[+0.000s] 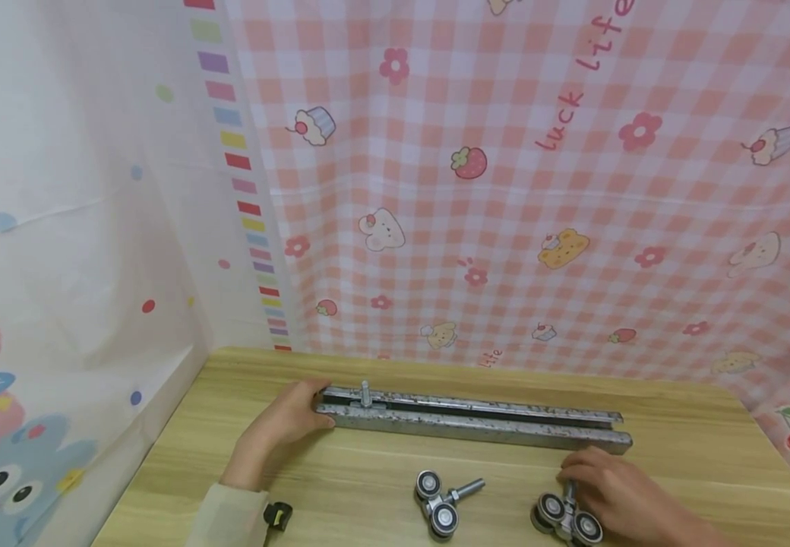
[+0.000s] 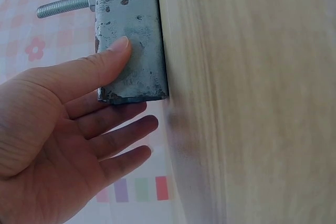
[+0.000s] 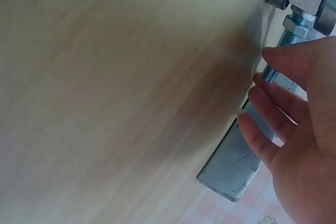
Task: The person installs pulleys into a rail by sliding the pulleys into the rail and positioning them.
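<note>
A scuffed steel track (image 1: 470, 422) with a slot along its top lies lengthwise on the table. My left hand (image 1: 295, 412) grips its left end, thumb (image 2: 113, 59) on the near side wall and the other fingers round the end and far side. Close to that hand, a threaded bolt (image 1: 365, 393) stands up out of the slot. Below the track's right end, my right hand (image 1: 617, 490) pinches the threaded bolt (image 3: 286, 38) of a roller trolley (image 1: 566, 516) between thumb and fingers. A second roller trolley (image 1: 439, 505) lies on its side, bolt pointing right, between the hands.
The wood-grain table (image 1: 361, 471) backs onto a pink checked curtain (image 1: 504, 190). A white printed sheet (image 1: 94, 228) hangs at the left. By the left sleeve (image 1: 227, 516) sits a small black object (image 1: 277, 516).
</note>
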The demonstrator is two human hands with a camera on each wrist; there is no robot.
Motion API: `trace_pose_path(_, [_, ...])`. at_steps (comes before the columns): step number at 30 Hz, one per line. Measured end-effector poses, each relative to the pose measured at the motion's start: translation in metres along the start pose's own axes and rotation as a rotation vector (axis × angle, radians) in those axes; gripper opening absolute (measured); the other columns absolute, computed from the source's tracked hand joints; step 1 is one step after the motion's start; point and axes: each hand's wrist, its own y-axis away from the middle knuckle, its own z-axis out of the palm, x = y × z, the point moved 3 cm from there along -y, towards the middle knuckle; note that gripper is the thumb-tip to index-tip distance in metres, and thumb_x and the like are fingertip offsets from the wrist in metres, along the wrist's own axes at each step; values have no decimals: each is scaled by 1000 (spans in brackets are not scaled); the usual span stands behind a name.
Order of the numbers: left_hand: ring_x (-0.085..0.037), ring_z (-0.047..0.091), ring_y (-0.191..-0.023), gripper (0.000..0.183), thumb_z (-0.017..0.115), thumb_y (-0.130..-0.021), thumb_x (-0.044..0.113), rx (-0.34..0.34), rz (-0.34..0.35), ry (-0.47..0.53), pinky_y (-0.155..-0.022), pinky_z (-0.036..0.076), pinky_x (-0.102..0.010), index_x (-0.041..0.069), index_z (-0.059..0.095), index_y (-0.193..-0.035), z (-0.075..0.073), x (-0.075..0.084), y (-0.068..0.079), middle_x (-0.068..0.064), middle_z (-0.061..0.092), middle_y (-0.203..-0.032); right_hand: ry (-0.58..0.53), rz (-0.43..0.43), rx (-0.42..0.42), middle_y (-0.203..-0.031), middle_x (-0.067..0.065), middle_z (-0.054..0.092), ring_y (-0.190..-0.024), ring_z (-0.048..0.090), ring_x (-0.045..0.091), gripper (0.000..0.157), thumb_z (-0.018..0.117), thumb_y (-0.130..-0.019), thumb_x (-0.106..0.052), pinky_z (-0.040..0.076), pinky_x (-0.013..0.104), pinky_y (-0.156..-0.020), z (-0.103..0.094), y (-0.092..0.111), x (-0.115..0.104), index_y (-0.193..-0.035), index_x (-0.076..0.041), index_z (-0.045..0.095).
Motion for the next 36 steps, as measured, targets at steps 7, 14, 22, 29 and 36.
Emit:
trace_pose_path(7, [-45,51,-138,67,87,-86,7,-5,-5,-6,-114,44,-57,-8,57,-144,0,0,0,-26,57,-146,-44,11,-20,-107,-9,69,-96,66,11,32,85,-80,-1,62,33,-75,-3,-2,3,-106,-19,79])
trace_pose_path(14, [-45,52,-137,66,87,-85,6,-1,-2,-4,-114,45,-57,-8,57,-143,-1,1,0,-26,58,-145,-107,-29,2,-106,-8,69,-95,66,10,34,86,-78,1,62,29,-74,-8,-3,4,-106,-17,78])
trace_pose_path(22, [-45,53,-136,65,87,-85,7,9,6,-15,-113,45,-57,-9,58,-142,-2,4,0,-27,59,-144,-180,-139,73,-101,-6,71,-90,68,9,35,83,-75,7,50,8,-85,-17,-4,5,-102,-13,77])
trace_pose_path(29, [-45,53,-136,65,87,-85,7,8,16,-7,-113,45,-57,-9,59,-141,-2,5,1,-27,59,-143,-259,-112,70,-98,-2,72,-88,68,8,33,84,-74,9,50,7,-81,-25,2,8,-102,-7,78])
trace_pose_path(36, [-45,53,-136,65,87,-85,6,11,6,0,-113,45,-57,-9,59,-142,-2,3,1,-27,59,-144,-395,-6,29,-96,-3,72,-87,66,3,26,86,-77,6,56,18,-67,-35,0,5,-98,-7,79])
